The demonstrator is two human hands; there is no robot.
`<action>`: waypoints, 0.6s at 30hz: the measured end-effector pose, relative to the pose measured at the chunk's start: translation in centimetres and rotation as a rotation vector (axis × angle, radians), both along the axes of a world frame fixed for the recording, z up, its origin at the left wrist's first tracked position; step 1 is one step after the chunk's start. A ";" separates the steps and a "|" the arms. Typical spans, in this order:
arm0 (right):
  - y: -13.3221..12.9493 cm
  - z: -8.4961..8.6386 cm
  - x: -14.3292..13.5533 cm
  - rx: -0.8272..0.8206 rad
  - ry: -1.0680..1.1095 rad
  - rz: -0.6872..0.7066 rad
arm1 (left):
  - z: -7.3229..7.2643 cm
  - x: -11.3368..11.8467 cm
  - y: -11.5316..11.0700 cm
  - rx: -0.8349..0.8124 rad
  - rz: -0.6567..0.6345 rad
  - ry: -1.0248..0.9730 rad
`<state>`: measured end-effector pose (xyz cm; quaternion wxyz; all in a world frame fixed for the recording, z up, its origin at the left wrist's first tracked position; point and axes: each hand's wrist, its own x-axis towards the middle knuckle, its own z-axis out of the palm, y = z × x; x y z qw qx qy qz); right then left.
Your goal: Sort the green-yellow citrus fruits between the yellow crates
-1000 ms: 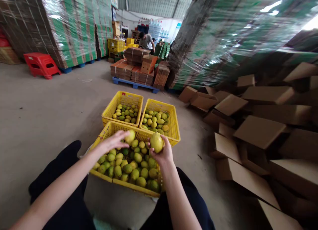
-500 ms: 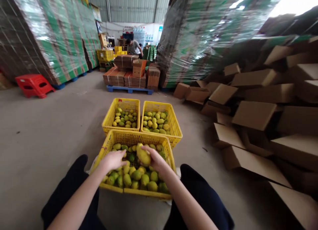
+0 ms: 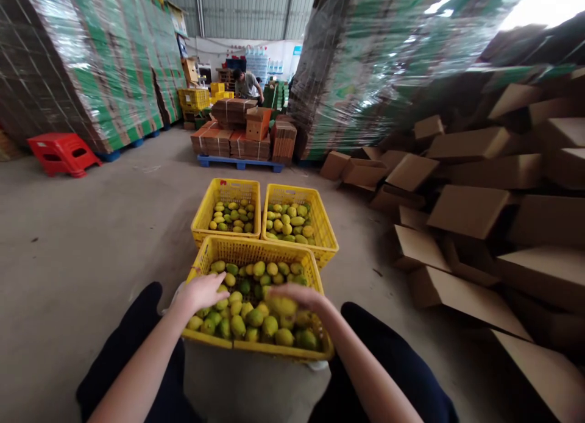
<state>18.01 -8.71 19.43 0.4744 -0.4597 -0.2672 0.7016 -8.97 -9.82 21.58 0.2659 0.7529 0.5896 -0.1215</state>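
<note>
The near yellow crate (image 3: 256,246) sits between my knees, filled with yellow and green lemons (image 3: 269,325). My right hand (image 3: 299,295) is over its right half, smeared by motion, with its fingers around a large yellow lemon (image 3: 282,306). At the crate's left side, my left hand (image 3: 203,293) reaches in palm down. Its fingers are apart and lie close over the lemons there; I cannot tell whether they touch one, and nothing shows in its grasp.
Behind stand two more yellow crates, left (image 3: 198,219) and right (image 3: 326,228), holding lemons. Cardboard boxes (image 3: 466,209) are heaped at right. A red stool (image 3: 64,153) is at left. Further back, flattened cartons lie on a blue pallet (image 3: 240,164), near a bending person (image 3: 249,85).
My right hand has moved right and lower with the large lemon, turning palm down. My left hand has shifted slightly left, staying over the crate.
</note>
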 end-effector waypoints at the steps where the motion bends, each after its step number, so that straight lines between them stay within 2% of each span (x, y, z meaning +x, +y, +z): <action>1: 1.2 0.8 1.0 0.001 -0.057 -0.007 | -0.2 -0.1 0.1 0.010 0.010 -0.004; 4: 3.8 2.3 3.4 0.035 -0.217 -0.077 | -0.8 -0.3 0.4 0.015 0.011 -0.023; 7: 4.0 2.1 4.0 0.050 -0.406 -0.114 | -1.6 -0.3 0.8 -0.013 0.003 -0.043; 11: 2.4 1.0 2.9 0.081 -0.595 0.016 | -2.6 -0.1 1.2 -0.011 0.019 -0.049; 15: 1.5 0.6 2.6 0.201 -0.952 0.193 | -3.7 0.3 1.6 -0.051 0.035 -0.035; 18: 1.4 0.6 3.2 0.219 -1.154 0.232 | -5.3 0.8 2.0 -0.110 0.046 -0.045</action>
